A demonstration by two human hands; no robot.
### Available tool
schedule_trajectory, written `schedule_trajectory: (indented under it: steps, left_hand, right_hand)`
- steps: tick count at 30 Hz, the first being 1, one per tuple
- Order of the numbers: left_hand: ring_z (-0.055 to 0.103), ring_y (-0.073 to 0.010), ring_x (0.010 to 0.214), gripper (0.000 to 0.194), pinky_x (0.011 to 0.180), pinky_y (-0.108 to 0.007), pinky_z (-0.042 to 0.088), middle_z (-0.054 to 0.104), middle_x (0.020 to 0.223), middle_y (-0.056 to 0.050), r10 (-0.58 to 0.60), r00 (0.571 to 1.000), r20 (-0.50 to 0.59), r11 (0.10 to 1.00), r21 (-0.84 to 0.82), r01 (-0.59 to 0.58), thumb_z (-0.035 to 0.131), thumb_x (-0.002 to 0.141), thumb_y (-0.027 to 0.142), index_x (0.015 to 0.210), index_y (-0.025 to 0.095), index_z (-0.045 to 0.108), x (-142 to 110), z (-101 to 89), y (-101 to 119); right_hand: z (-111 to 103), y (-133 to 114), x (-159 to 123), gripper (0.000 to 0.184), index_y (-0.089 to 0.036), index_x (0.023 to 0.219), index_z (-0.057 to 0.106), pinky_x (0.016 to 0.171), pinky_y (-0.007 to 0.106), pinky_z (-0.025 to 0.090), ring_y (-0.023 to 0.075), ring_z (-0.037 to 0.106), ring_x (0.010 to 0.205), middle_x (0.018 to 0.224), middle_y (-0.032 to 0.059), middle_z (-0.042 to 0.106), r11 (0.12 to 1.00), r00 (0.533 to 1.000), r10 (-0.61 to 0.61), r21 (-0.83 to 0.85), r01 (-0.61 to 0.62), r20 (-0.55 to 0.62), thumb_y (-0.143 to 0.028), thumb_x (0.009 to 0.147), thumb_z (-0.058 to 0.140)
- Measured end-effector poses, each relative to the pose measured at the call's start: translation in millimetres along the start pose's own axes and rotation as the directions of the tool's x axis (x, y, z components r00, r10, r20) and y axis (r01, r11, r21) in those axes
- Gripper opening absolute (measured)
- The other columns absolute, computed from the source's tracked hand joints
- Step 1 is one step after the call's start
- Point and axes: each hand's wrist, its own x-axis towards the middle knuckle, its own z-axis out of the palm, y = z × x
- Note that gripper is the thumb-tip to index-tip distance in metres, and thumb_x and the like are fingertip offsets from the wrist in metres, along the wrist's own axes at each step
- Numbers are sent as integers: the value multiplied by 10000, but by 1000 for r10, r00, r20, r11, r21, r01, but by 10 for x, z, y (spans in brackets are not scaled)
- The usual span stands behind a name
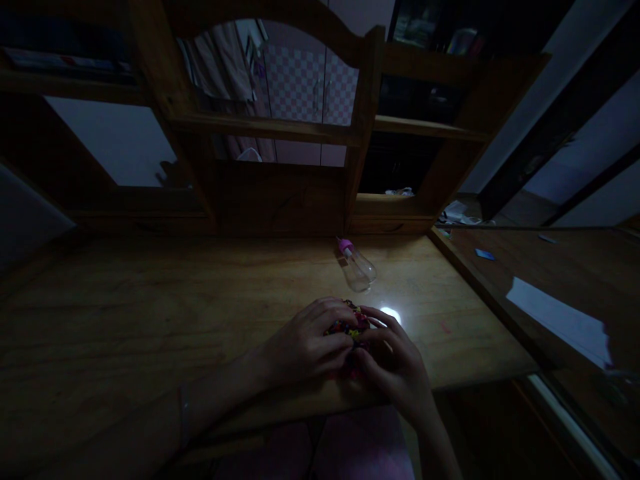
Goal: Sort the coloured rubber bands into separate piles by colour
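Note:
In the dim light both of my hands are cupped together near the front edge of a wooden desk [150, 313]. My left hand [305, 343] and my right hand [393, 363] close around a small heap of multicoloured bits [350, 328], perhaps beads or bands; I cannot make out exactly what they are. Behind the hands lies a clear bulb-shaped bottle [357, 267] with a pink cap, on its side.
A wooden hutch with shelves [280, 127] and a mirror rises at the back of the desk. To the right stands a darker surface [550, 293] with a white sheet [560, 320] and small scraps. A bright light spot [391, 313] reflects on the desk.

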Motion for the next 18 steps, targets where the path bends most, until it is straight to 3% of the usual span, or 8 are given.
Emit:
schedule_trajectory:
  steps: [18]
  left_hand:
    - [546, -224, 1153, 194, 1035, -423, 463, 633, 1162, -96, 11, 1000, -12, 1000, 0, -11, 673, 827, 156, 1018, 176, 644, -4, -4, -3]
  right_hand:
    - [-7, -5, -6, 189, -245, 930, 662, 1031, 419, 451, 254, 508, 1253, 1349, 64, 521, 1000, 1000, 4, 4, -4, 19, -91, 841, 602]
